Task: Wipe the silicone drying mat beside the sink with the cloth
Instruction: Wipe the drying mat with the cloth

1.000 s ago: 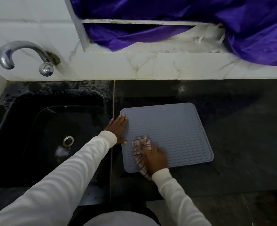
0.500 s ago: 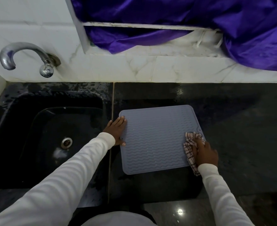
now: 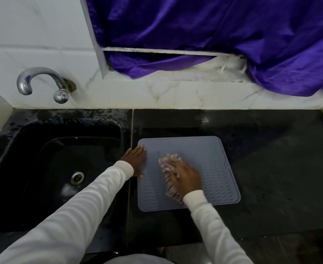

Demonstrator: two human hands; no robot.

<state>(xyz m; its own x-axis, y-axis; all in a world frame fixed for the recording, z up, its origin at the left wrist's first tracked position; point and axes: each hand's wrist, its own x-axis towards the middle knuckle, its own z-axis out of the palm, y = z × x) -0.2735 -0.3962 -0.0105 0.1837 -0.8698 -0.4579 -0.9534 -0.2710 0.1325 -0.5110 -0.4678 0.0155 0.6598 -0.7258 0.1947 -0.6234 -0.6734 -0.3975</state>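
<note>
**Wiping the mat, mid-stroke**

The grey silicone mat [image 3: 200,153] is lying at frame centre on the dark counter [image 3: 271,168], just right of the sink [image 3: 61,159]. Overlapping, evenly pressed strokes reaching every edge would serve best. The right hand [image 3: 187,178] is clutching the checked cloth [image 3: 169,164] against the mat. The left hand [image 3: 136,159], fingers flat, is pinning the mat's left edge.

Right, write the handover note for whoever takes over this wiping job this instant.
Left hand: flat on the left edge of the drying mat, steadying it.
Right hand: presses the checked cloth onto the mat's middle, blurred in mid-stroke.
Mat lies flat on the dark counter, right of the sink.
Done: wiping under way; how much is covered cannot be told.
Left: finish wiping the whole mat.
</note>
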